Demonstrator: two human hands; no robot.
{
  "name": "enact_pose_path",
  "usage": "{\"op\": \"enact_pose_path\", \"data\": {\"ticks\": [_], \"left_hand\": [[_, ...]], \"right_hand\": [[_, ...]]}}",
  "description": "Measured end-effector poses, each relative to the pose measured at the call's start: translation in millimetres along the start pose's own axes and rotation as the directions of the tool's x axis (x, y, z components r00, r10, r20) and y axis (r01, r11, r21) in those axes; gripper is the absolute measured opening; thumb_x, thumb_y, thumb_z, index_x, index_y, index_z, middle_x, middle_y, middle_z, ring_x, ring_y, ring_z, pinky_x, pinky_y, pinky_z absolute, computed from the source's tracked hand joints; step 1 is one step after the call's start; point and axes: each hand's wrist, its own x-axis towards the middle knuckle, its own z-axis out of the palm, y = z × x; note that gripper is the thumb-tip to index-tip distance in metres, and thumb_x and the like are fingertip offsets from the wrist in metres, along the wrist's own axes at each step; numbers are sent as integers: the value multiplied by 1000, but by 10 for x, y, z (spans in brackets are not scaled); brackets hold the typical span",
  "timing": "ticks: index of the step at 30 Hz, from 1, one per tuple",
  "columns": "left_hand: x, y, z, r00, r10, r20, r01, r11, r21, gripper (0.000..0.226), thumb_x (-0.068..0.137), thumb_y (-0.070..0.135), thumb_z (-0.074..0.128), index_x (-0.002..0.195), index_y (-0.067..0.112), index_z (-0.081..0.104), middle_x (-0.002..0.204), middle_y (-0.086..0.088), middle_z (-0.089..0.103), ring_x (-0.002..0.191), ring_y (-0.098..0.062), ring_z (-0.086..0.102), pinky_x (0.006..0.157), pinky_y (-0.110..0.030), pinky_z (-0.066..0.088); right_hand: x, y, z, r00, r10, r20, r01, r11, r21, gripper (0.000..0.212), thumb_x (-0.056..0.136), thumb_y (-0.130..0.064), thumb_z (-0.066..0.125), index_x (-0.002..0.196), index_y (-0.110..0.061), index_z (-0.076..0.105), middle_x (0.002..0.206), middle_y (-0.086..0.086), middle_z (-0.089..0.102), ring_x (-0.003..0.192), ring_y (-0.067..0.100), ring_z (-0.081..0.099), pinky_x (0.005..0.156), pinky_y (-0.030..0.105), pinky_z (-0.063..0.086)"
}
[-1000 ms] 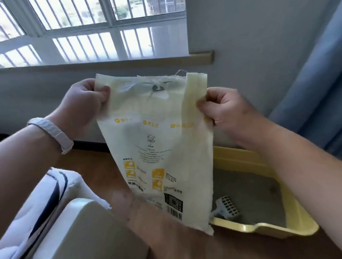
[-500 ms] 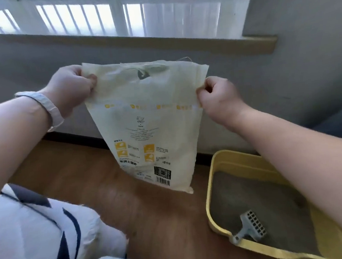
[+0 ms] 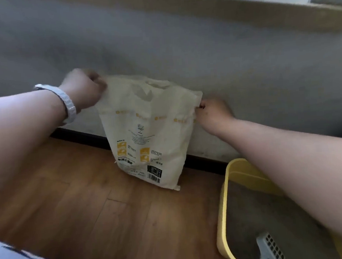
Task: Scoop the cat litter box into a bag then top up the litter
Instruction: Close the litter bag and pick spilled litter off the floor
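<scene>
Pinching bag point(image 3: 146, 135) corners: left hand point(image 3: 82, 89), right hand point(image 3: 211, 112); scoop point(image 3: 271, 247) in litter box point(image 3: 222, 206) beside.

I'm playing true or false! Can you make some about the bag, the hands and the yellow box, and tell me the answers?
1. The left hand and the right hand hold the bag by its top corners. True.
2. The bag lies inside the litter box. False: it hangs from both hands in front of the wall, to the left of the box.
3. The litter box is yellow. True.
4. The left hand holds the scoop. False: the scoop lies in the litter box.
5. A white band is on the right wrist. False: it is on the left wrist.
</scene>
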Motion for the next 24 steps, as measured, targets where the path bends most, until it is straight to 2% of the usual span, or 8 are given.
{"op": "enact_pose_path", "data": {"ticks": [4,7,9,11,14,16,20,24], "left_hand": [[-20,28,191,999,9,-37,-8,1000,21,23,92,22,49,100,6,64,88,-19,61,77,-36,58,60,-27,40],[-23,17,242,999,-18,-41,17,999,-30,34,90,28,56,120,12,57,109,-15,64,90,-34,63,69,-31,47],[-42,15,225,997,-34,-64,29,997,-77,38,87,29,62,123,18,54,112,-8,61,90,-29,61,75,-34,50],[-103,16,209,994,-34,-108,33,999,-11,51,85,32,66,131,19,47,121,-7,55,99,-29,57,84,-36,49],[-231,86,192,981,112,-158,-84,981,175,67,82,39,66,139,20,38,140,-9,42,127,-32,43,104,-42,39],[-349,200,166,966,225,-129,-194,957,215,70,84,41,64,143,20,34,146,-8,36,134,-29,35,109,-42,32],[-638,509,165,918,393,-53,-375,904,207,66,87,42,61,144,18,36,148,-5,36,136,-25,33,112,-38,28],[-1054,816,215,897,440,42,-439,876,200,56,89,47,58,139,27,41,145,5,39,122,-22,48,100,-33,40]], "right_hand": [[62,132,121,999,5,-34,-4,999,35,35,90,-16,48,56,-13,45,53,-5,41,56,16,40,47,24,27],[48,197,163,999,11,-51,-7,998,68,22,89,-18,50,72,-6,59,60,-2,49,65,20,49,48,25,28],[-43,222,169,998,52,-42,-45,988,149,17,91,-26,53,90,-14,65,74,-5,57,75,17,54,54,24,35],[-178,255,156,994,112,-17,-107,976,189,27,92,-33,54,115,-19,62,93,-5,58,83,15,54,62,25,37],[-366,336,101,993,114,13,-114,980,163,40,92,-38,54,128,-21,54,105,-6,57,92,15,55,70,26,39],[-494,361,-9,997,70,23,-73,990,120,44,91,-42,55,131,-24,53,115,-6,57,103,16,56,78,26,40],[-745,388,-354,997,-81,21,81,997,-5,52,90,-47,53,136,-24,49,135,-3,52,121,16,50,96,32,43],[-997,460,-672,981,-187,44,191,976,-103,53,91,-50,51,138,-24,46,140,-3,47,127,18,45,103,39,42]]}}
